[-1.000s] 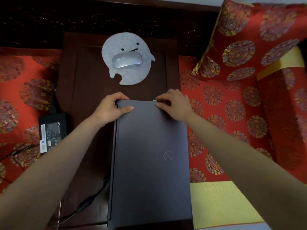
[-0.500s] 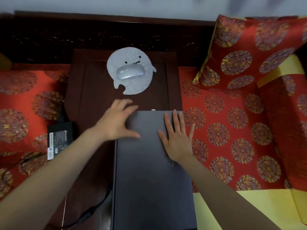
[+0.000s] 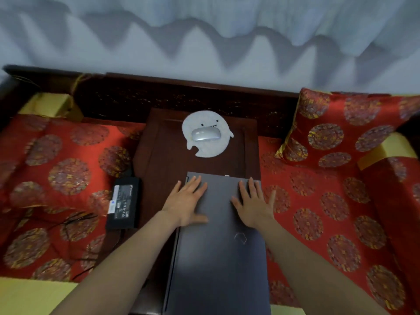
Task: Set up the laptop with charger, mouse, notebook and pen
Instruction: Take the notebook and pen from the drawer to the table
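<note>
Flatly spread, the fingers [image 3: 195, 183] of our left hand [image 3: 185, 201] and right hand [image 3: 254, 205] lie on the far end of the closed laptop [image 3: 218, 258], which rests lengthwise on the dark table [image 3: 163, 155]. Beyond our fingertips the mouse [image 3: 205, 134] sits on a ghost-shaped pad [image 3: 204, 150]. Left of our left hand, the charger [image 3: 123, 203] lies on a red cushion [image 3: 68, 173].

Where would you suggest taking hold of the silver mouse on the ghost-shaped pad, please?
Probably across its two long edges, the near one and the far one, coming straight down from above. The mouse lies flat and sideways on the pad. It is low and rounded, with open pad all around it for the fingers.
</note>
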A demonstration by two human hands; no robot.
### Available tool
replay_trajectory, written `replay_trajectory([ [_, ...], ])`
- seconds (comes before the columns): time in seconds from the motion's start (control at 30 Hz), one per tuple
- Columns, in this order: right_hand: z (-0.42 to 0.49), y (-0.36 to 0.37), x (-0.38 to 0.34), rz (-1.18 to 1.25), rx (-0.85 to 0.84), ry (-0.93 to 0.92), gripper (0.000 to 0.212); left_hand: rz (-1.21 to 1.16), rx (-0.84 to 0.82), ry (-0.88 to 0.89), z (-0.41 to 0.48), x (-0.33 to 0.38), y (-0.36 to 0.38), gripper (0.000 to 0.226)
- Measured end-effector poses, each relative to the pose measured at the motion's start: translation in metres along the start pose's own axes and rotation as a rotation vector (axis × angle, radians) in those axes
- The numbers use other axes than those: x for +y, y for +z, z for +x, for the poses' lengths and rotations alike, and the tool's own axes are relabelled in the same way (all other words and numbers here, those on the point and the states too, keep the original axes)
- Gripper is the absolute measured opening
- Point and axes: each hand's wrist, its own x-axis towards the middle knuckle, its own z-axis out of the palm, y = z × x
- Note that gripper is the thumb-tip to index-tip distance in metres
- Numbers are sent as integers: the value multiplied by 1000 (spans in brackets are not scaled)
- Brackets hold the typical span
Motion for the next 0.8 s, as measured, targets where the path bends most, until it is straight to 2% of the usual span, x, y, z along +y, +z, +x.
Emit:
replay_trajectory([
  [0.13, -35, -56, -52, 63, 362, -213, 64, -85, 450, -128, -60, -23, -79, 69],
  [0.23, -74, -98, -133, 141, 478, -432, 60, -136, 703, -304, -159, -69, -125, 68],
  [0.37, -132, -120, -258, 139, 462, -710, 62, -144, 926, -600, -324, -125, -133, 63],
  [0.5, -221, -98, -411, 127, 417, -1023, 64, -120, 1067, -965, -528, -166, -107, 56],
  [0.57, -288, -67, -495, 120, 358, -1191, 66, -138, 1146, -1174, -644, -185, -78, 55],
  [0.67, -370, -11, -591, 102, 281, -1363, 68, -177, 1201, -1392, -775, -200, -36, 59],
  [0.8, -467, 78, -708, 39, 156, -1490, 69, -239, 1220, -1596, -919, -233, 35, 55],
])
